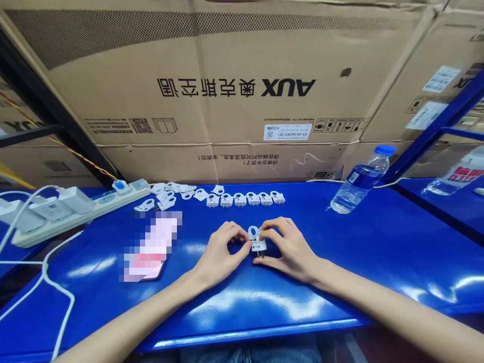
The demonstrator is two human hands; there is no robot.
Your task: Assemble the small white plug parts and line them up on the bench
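A small white plug piece with a ring at its top and metal prongs pointing down is held between both hands, over the blue table. My left hand pinches its left side with thumb and fingertips. On the right, my right hand grips the piece with its fingers on the upper edge and its thumb low by the prongs. A small red spot shows on the piece. Behind the hands, several similar white plugs stand in a row, and a loose pile of white ring-shaped parts lies to their left.
A power strip with chargers and white cables occupies the left side. A pink item, partly pixelated, lies left of my hands. A water bottle leans at the back right. Large cardboard boxes stand behind the table.
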